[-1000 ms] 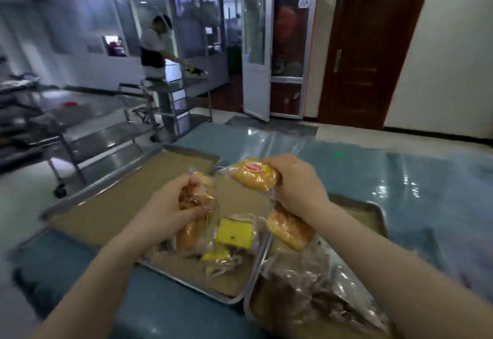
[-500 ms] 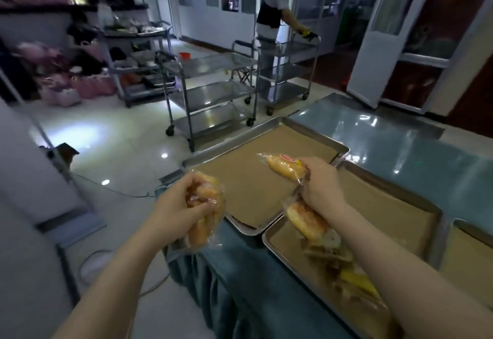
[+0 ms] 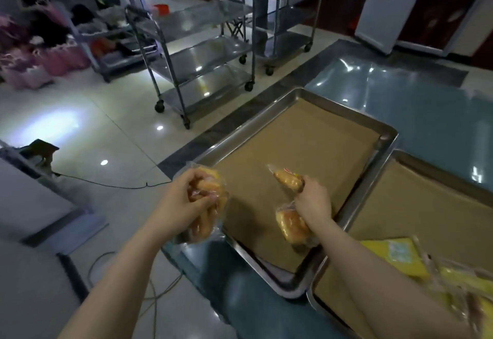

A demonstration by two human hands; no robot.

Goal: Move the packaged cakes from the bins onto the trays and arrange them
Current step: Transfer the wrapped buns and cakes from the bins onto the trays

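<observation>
Left hand (image 3: pixel 184 205) fingers (image 3: pixel 198 201) curled round bundled cakes (image 3: pixel 210 197) at the tray (image 3: pixel 388 135) corner, right hand (image 3: pixel 312 201) pinching a pair (image 3: pixel 289 181) above its paper liner on the desk (image 3: pixel 240 298), likely poised for laying out rows.

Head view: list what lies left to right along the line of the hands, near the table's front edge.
Left hand, the wrapped cakes it grips, the wrapped cake sticking up from the right hand, that hand, yellow packets on the second tray.
</observation>
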